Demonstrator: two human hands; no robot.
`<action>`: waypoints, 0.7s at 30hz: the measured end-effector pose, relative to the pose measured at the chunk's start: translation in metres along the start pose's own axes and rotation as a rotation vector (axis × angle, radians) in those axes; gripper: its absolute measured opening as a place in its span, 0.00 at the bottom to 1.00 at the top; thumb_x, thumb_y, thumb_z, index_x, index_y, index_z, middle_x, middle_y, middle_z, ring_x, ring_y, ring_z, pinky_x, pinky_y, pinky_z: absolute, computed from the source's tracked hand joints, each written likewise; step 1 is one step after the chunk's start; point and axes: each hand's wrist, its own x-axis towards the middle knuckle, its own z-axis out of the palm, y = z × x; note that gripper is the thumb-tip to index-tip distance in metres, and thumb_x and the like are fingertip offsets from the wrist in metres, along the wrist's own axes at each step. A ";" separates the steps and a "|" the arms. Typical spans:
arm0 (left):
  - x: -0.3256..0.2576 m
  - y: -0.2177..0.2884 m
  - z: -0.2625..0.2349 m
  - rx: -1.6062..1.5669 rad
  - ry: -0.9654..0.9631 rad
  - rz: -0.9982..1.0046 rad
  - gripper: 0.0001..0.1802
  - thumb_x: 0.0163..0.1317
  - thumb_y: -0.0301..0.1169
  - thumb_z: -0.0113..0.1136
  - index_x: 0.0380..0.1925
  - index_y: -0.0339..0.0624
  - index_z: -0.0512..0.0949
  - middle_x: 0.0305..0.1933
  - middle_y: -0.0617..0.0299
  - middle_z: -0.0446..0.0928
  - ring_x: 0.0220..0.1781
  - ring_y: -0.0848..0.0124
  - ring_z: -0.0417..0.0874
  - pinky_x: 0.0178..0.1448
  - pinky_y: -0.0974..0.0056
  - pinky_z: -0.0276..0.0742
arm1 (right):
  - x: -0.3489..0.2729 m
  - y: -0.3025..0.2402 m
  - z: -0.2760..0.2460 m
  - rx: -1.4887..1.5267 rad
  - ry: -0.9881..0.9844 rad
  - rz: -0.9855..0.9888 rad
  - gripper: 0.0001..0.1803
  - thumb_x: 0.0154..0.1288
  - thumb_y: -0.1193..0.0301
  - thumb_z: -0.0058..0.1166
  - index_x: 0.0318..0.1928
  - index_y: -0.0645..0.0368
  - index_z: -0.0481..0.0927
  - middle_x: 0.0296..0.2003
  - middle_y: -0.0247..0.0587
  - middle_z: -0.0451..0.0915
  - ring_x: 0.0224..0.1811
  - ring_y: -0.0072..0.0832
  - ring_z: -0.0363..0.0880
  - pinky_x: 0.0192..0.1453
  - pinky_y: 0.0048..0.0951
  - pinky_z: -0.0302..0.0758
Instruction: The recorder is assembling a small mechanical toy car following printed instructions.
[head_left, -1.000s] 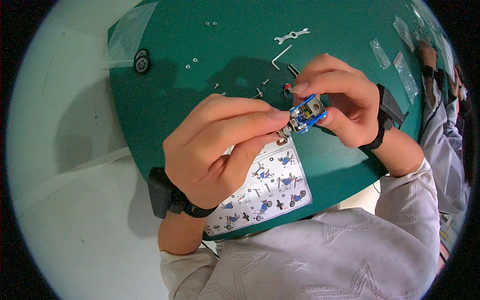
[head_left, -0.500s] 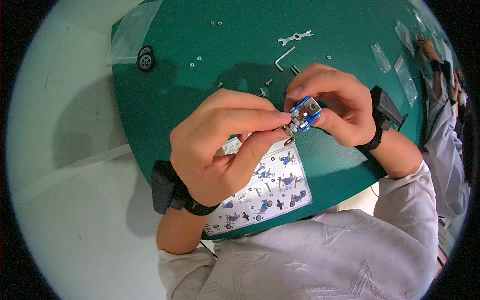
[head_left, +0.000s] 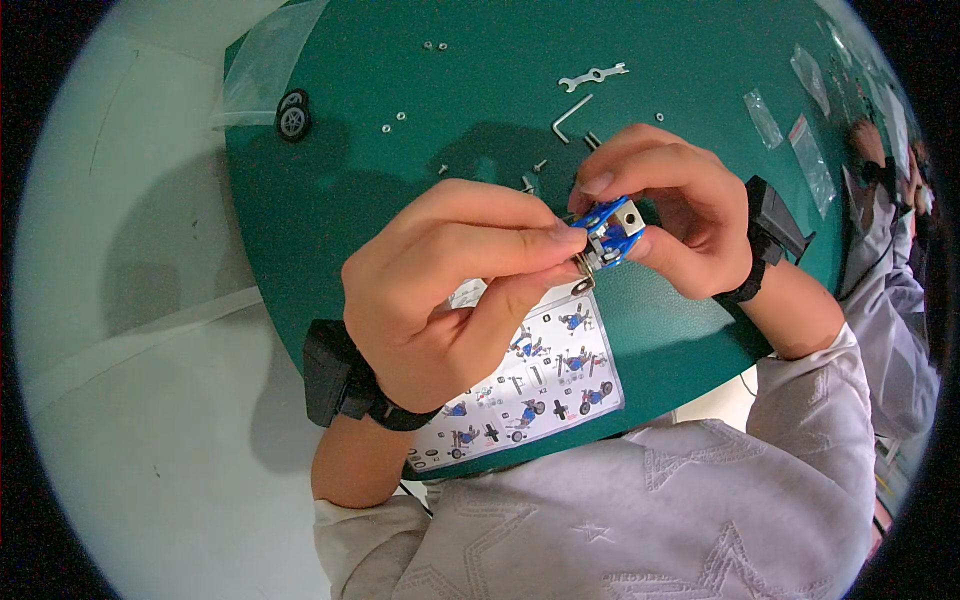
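Note:
Between my hands, above the table, is a small blue and silver metal model assembly (head_left: 612, 232) with a square silver block at one end. My right hand (head_left: 675, 205) pinches its blue side plates between thumb and fingers. My left hand (head_left: 450, 275) is closed on the assembly's lower left end, thumb and forefinger pressed at its silver parts. A ring-shaped metal piece (head_left: 583, 287) sticks out under the left fingertips. Beneath my hands lies a printed instruction sheet (head_left: 560, 370) with pictures of a blue model motorcycle, partly covered by my left hand.
On the green table (head_left: 480, 90) lie a flat wrench (head_left: 593, 77), a hex key (head_left: 571, 118), small screws (head_left: 540, 165) and several nuts (head_left: 401, 116). Two black wheels (head_left: 293, 117) sit at the far left by a clear bag (head_left: 265, 70). Plastic bags (head_left: 812, 165) and a co-worker's arm (head_left: 868, 145) are at the right.
The assembly has turned slightly in my fingers, showing more of its blue plate and the block's face. Both hands keep their grip. At the right, the co-worker's hand has shifted toward me.

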 end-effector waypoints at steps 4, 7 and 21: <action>0.000 0.001 -0.001 0.015 -0.001 0.003 0.11 0.58 0.16 0.69 0.41 0.35 0.82 0.43 0.47 0.84 0.39 0.66 0.85 0.42 0.67 0.81 | 0.000 -0.001 0.001 0.029 0.010 0.015 0.20 0.71 0.67 0.63 0.57 0.64 0.78 0.50 0.54 0.78 0.48 0.40 0.83 0.54 0.36 0.79; 0.001 0.002 -0.001 0.037 0.004 -0.005 0.11 0.57 0.15 0.69 0.40 0.35 0.83 0.42 0.47 0.85 0.39 0.65 0.86 0.42 0.66 0.81 | -0.001 0.006 0.006 0.037 0.054 -0.020 0.18 0.70 0.68 0.64 0.56 0.63 0.79 0.51 0.50 0.80 0.46 0.33 0.83 0.48 0.30 0.79; 0.002 0.003 -0.002 0.068 -0.009 -0.004 0.12 0.56 0.15 0.70 0.41 0.35 0.84 0.42 0.47 0.85 0.39 0.65 0.86 0.42 0.66 0.81 | 0.003 0.005 0.002 -0.074 0.074 -0.097 0.16 0.70 0.68 0.64 0.54 0.63 0.84 0.51 0.48 0.83 0.41 0.28 0.83 0.42 0.25 0.79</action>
